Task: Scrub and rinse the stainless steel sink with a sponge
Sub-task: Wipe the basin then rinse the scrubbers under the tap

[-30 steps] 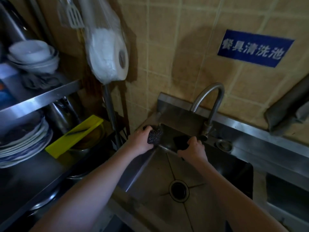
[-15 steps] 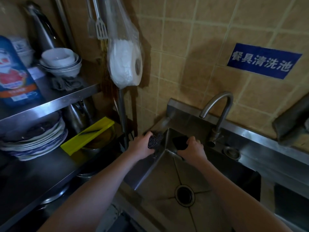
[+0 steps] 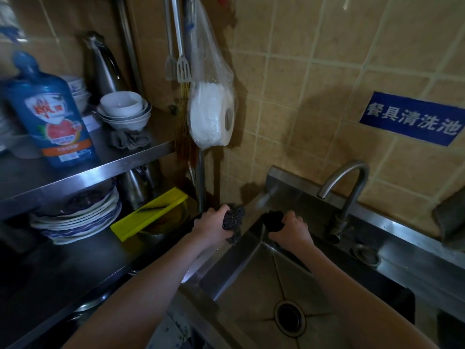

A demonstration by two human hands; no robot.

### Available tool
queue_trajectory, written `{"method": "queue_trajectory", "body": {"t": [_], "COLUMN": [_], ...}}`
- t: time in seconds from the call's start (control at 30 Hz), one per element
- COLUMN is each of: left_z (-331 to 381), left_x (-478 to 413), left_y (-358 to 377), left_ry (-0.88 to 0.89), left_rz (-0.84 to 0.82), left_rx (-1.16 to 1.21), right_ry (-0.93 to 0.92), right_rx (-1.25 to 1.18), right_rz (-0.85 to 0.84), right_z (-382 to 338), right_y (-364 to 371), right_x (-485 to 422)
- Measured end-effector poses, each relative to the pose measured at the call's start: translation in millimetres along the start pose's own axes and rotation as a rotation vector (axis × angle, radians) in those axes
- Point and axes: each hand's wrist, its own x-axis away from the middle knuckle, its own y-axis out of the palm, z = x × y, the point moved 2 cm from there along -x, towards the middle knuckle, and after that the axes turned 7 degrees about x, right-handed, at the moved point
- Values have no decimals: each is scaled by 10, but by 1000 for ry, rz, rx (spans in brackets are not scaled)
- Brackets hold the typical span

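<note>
The stainless steel sink point(image 3: 241, 280) fills the lower middle of the head view, with its round drain point(image 3: 289, 318) near the bottom. My left hand point(image 3: 211, 225) grips a dark mesh scrubber point(image 3: 232, 219) pressed on the sink's far left rim corner. My right hand point(image 3: 292, 229) holds a second dark sponge point(image 3: 273, 220) against the back wall of the basin, just right of that corner. The curved faucet point(image 3: 347, 195) stands to the right of my right hand. No water is visible from its spout.
A steel shelf point(image 3: 83, 177) at left carries a blue detergent bottle point(image 3: 50, 112) and stacked bowls point(image 3: 124, 110). Below it are plates point(image 3: 78, 220) and a yellow tray point(image 3: 148, 215). A bagged paper roll point(image 3: 211, 117) hangs on the tiled wall. A blue sign point(image 3: 412, 119) is at right.
The camera has tilted up and left, revealing more of the shelf. Both hands stay at the sink's far left corner, with the left hand shifted slightly along the rim.
</note>
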Motion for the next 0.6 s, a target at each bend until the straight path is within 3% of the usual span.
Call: {"method": "queue_trajectory", "body": {"t": [0.27, 0.6], "left_z": [-355, -1307], "left_x": [136, 639], "left_y": [-732, -1898], "left_ry": [-73, -241], "left_rz": [89, 294], "left_rx": [18, 10], "right_ry": [-217, -397], "right_rx": [-38, 38], "right_rz": [-61, -172], "right_z": [-698, -2220], "right_y": [-78, 43], "right_x": [-33, 54]}}
